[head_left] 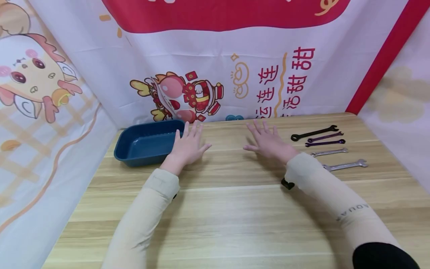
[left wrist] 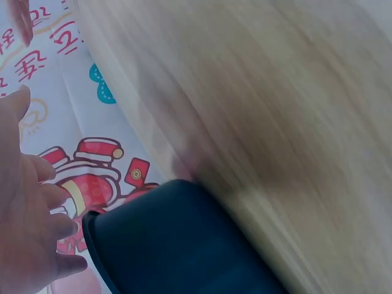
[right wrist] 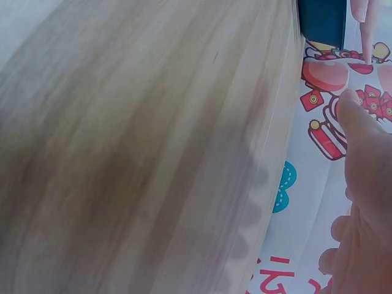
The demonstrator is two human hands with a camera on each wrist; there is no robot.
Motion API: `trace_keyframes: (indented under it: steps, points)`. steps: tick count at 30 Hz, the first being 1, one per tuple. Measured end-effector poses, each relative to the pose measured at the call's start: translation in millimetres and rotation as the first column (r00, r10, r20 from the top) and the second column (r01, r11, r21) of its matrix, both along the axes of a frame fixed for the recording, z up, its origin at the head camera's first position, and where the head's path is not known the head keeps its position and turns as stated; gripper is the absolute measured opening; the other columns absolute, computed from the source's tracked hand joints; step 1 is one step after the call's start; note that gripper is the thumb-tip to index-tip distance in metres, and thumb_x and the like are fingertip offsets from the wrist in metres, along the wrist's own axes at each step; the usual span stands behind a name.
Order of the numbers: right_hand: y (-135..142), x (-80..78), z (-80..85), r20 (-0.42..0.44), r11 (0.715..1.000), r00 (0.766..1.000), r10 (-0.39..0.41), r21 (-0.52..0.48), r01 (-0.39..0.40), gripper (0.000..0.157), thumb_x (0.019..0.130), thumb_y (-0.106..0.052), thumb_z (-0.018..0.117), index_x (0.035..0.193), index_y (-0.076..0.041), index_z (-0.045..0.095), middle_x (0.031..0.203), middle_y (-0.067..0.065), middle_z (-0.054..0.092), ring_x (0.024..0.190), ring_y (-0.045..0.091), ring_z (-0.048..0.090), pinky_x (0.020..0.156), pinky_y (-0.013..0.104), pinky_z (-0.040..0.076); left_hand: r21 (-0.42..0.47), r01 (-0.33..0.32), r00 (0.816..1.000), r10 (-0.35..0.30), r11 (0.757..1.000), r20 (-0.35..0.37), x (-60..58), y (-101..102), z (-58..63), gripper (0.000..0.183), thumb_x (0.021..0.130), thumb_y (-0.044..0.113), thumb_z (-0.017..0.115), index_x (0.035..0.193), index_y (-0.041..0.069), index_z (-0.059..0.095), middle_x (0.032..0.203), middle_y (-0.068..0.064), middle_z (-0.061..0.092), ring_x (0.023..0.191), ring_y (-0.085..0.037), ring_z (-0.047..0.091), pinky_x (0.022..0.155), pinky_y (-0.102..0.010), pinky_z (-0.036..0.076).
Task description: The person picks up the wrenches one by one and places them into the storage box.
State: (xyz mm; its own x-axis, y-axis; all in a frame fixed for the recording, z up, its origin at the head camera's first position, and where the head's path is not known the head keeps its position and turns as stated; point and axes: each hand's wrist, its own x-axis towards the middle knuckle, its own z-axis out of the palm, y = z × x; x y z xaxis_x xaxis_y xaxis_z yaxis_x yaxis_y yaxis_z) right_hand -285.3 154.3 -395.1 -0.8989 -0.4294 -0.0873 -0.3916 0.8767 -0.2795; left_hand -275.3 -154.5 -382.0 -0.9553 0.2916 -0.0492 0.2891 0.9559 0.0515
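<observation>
My left hand is held over the table with its fingers spread, in front of the right end of a dark blue basin. In the left wrist view that hand appears beside the basin's end, holding nothing. My right hand is also spread and holds nothing, right of the middle of the table. Nearest to it lie several wrenches: a black one, two dark purplish ones, and two silver ones. In the right wrist view the right hand's thumb points up, apart from everything.
The wood-grain table ends at a printed cloth backdrop behind. Another cloth with a cartoon print hangs along the left, and a pale one along the right. A small black object shows under the right cuff.
</observation>
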Motion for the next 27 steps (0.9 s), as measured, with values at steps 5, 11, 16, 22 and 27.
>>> trace_keyframes:
  steps: [5, 11, 16, 22, 27]
  points:
    - [7.1, 2.9, 0.2, 0.003, 1.000, 1.000, 0.002, -0.009, -0.002, 0.098, 0.098, -0.071, 0.044, 0.166, -0.018, -0.003, 0.168, 0.011, -0.014, 0.151, 0.039, -0.019, 0.115, 0.063, -0.015, 0.017, -0.023, 1.000, 0.023, 1.000, 0.003, -0.9, -8.9, -0.6, 0.089, 0.103, 0.061, 0.045, 0.166, 0.011, 0.007, 0.172, -0.012, 0.001, 0.155, -0.040, -0.006, 0.120, -0.066, 0.001]
    - [17.5, 5.5, -0.2, -0.004, 1.000, 1.000, 0.006, -0.021, -0.006, 0.095, 0.101, -0.063, 0.049, 0.166, -0.016, -0.001, 0.169, 0.012, -0.013, 0.152, 0.039, -0.016, 0.117, 0.060, -0.014, 0.033, -0.027, 1.000, 0.027, 0.999, -0.005, -0.4, -19.9, -1.1, 0.089, 0.104, 0.056, 0.050, 0.166, 0.009, 0.006, 0.171, -0.014, 0.002, 0.155, -0.042, -0.002, 0.120, -0.066, 0.002]
    - [26.3, 4.9, -2.8, -0.003, 0.999, 1.000, 0.004, -0.032, -0.004, 0.093, 0.102, -0.058, 0.052, 0.166, -0.015, 0.000, 0.169, 0.012, -0.014, 0.153, 0.040, -0.013, 0.119, 0.057, -0.013, 0.052, -0.036, 0.999, 0.036, 0.998, 0.014, 1.2, -26.4, -3.0, 0.087, 0.103, 0.046, 0.057, 0.165, 0.006, 0.010, 0.171, -0.016, 0.003, 0.155, -0.042, -0.002, 0.120, -0.066, 0.004]
    - [37.7, 5.3, -4.8, -0.020, 0.997, 1.000, 0.012, -0.071, -0.013, 0.090, 0.103, -0.051, 0.056, 0.166, -0.012, 0.004, 0.169, 0.014, -0.010, 0.152, 0.045, -0.008, 0.120, 0.060, -0.007, 0.074, -0.038, 0.999, 0.036, 0.997, 0.023, 3.4, -35.3, -7.4, 0.084, 0.103, 0.035, 0.061, 0.164, 0.004, 0.013, 0.170, -0.020, 0.007, 0.154, -0.043, 0.004, 0.120, -0.067, 0.010]
    - [49.0, 4.7, -6.7, -0.025, 0.997, 1.000, 0.009, -0.071, -0.011, 0.091, 0.103, -0.057, 0.051, 0.166, -0.012, 0.003, 0.170, 0.014, -0.008, 0.153, 0.044, -0.007, 0.120, 0.061, -0.005, 0.083, -0.038, 0.999, 0.036, 0.996, 0.028, 2.7, -38.0, -9.8, 0.085, 0.102, 0.031, 0.063, 0.164, 0.003, 0.011, 0.170, -0.020, 0.009, 0.154, -0.044, 0.007, 0.119, -0.067, 0.011]
